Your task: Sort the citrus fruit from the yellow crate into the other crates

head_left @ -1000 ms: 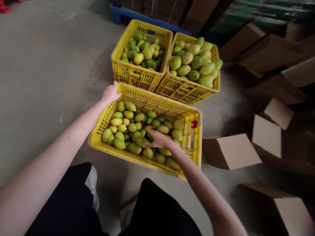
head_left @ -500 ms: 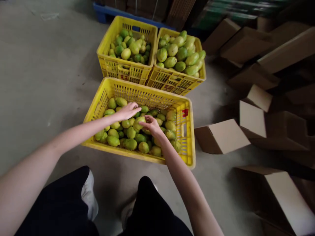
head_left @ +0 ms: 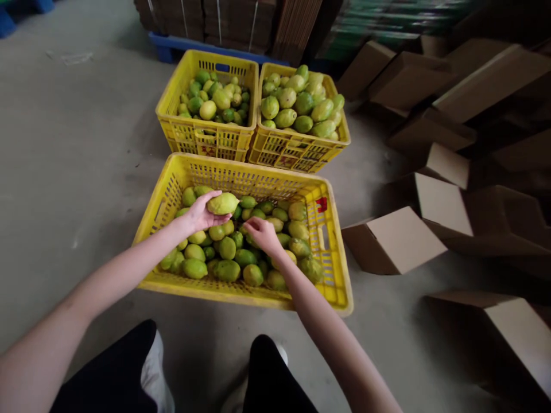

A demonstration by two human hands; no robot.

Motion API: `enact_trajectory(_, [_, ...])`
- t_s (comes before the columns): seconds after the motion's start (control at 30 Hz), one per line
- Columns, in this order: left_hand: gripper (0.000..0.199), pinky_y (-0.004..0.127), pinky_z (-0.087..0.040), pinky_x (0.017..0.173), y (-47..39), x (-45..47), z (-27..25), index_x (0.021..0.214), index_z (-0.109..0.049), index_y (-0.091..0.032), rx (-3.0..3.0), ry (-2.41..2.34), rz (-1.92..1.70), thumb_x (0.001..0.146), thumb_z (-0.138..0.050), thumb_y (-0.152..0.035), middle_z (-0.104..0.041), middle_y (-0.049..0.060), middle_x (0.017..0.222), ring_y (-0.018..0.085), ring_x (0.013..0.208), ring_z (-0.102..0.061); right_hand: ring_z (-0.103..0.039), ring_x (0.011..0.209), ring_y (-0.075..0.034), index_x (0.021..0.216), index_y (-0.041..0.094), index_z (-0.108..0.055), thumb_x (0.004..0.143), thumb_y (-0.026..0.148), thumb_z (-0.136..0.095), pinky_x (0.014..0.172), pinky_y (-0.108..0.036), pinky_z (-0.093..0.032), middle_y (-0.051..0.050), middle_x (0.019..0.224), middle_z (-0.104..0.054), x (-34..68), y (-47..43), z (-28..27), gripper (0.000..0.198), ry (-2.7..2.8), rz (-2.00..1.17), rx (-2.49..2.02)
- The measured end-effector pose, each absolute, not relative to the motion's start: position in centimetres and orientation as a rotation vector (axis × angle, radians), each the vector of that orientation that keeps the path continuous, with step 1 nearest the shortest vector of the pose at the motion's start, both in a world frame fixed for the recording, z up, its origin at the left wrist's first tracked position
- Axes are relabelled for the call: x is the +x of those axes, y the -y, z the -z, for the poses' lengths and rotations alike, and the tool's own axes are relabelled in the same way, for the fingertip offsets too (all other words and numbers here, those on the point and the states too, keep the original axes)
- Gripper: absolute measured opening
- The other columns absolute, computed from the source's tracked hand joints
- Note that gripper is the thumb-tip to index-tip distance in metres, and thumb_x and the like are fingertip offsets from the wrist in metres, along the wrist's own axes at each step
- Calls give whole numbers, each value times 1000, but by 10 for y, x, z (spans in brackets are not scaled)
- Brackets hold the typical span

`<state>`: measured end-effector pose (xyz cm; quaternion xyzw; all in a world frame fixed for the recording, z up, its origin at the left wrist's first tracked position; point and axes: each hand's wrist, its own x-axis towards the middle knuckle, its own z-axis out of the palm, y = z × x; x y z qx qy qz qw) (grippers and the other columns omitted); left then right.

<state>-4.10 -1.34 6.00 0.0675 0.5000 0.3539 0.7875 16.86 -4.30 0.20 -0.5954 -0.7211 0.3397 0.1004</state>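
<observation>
A yellow-green lemon (head_left: pixel 222 203) with a pointed tip lies in my left hand (head_left: pixel 203 217), palm turned up and fingers curled beneath it. Just to the right, my right hand (head_left: pixel 263 235) hovers low over the fruit, back of the hand up and fingertips drawn together. Whatever those fingertips might hold is hidden from me. Both hands are over a wide yellow plastic crate (head_left: pixel 245 295), whose bottom is covered with green and yellowish lemons (head_left: pixel 227 271).
Beyond the crate stand two more yellow crates, the left one (head_left: pixel 206 131) partly filled and the right one (head_left: pixel 297 150) heaped with lemons. Folded cardboard boxes (head_left: pixel 400 238) lie along the right side. Flattened cardboard (head_left: pixel 236 26) is stacked on a blue pallet (head_left: pixel 163 49) behind.
The lemon that was in my right hand now rests in my left. My left hand has turned palm up; my right hand's fingers have closed together. The whole view has shifted slightly.
</observation>
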Motion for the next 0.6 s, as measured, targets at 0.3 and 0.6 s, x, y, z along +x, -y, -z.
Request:
enact_trajectory(0.3, [18, 20, -49, 50, 8, -54, -70, 90, -64, -10, 332, -1067, -968, 73, -60, -14, -68, 9, 73, 14, 62, -65, -67, 112, -41, 117, 20, -69, 65, 44, -92, 92, -50, -53, -17, 125, -71, 114, 45, 36, 62, 2758, -1107, -1717])
enact_trajectory(0.6, [14, 18, -43, 47, 16, -45, -65, 87, -60, -15, 424, -1067, -985, 74, -66, -16, -62, 1, 71, 9, 55, -55, -68, 96, -31, 113, 18, -62, 64, 34, -89, 82, -38, -53, -11, 107, -72, 137, 38, 32, 58, 2541, -1036, -1727])
